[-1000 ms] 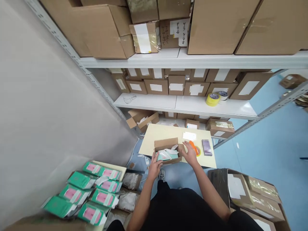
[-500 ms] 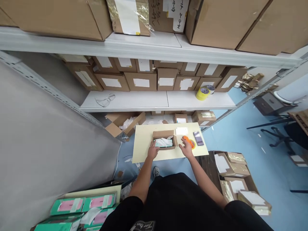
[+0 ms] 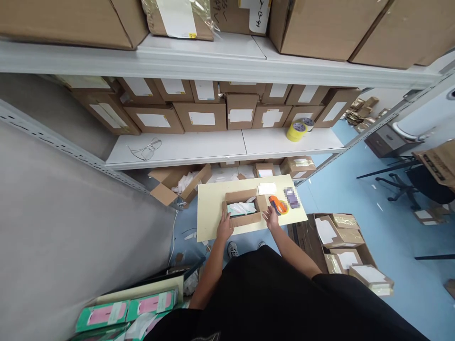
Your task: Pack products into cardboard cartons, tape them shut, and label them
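Note:
An open cardboard box (image 3: pixel 243 219) sits on the pale yellow tabletop (image 3: pixel 209 218), its flaps raised. Inside lies a mint-green item with crumpled white paper (image 3: pixel 241 208) over it. My left hand (image 3: pixel 224 226) grips the box at its front left corner, fingers along the left side. By the right end of the box, close to the raised flap, my right hand (image 3: pixel 271 218) is open with fingers apart. An orange tape dispenser (image 3: pixel 276 203) with a yellow tape roll lies just beyond my right fingers. White labels (image 3: pixel 267 188) lie behind the box.
A blurred dark phone-like object (image 3: pixel 292 197) lies at the table's right. Shelves ahead hold labelled cartons (image 3: pixel 202 117), glasses (image 3: pixel 146 149) and tape rolls (image 3: pixel 296 131). An open carton (image 3: pixel 163 193) stands left, a large box of parcels (image 3: pixel 346 246) right, green-and-pink boxes (image 3: pixel 106 315) lower left.
The box's front and right flaps now stand out more. My right hand has drawn slightly nearer to me, away from the tape dispenser. The whole view has shifted slightly.

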The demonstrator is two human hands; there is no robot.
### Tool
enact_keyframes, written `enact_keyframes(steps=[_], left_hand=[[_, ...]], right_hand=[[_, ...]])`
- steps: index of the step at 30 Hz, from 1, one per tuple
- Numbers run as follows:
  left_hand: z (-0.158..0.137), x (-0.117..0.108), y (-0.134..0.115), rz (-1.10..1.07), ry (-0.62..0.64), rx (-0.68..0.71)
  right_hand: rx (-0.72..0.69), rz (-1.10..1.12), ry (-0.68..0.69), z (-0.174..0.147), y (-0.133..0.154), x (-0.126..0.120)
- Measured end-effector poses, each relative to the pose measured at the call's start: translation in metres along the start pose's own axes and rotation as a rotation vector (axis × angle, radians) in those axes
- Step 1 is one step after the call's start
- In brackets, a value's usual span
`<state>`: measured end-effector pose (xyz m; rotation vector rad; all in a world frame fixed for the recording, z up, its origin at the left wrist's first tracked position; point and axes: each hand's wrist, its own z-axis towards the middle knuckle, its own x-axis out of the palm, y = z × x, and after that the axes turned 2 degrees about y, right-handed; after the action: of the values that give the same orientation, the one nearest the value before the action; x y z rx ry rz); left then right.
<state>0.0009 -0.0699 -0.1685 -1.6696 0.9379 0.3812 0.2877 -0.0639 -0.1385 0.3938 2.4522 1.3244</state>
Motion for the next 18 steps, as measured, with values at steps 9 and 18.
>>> enact_keyframes(steps=[9,18], left_hand=[[-0.017,-0.008,-0.005,-0.170,-0.018,0.094],[0.009,-0.038,0.000,-0.370,0.007,0.152]], right_hand=[[-0.437,-0.525,0.321,-0.011,0.000,0.015],[-0.489,-0.417,0.285,-0.019,-0.019,-0.003]])
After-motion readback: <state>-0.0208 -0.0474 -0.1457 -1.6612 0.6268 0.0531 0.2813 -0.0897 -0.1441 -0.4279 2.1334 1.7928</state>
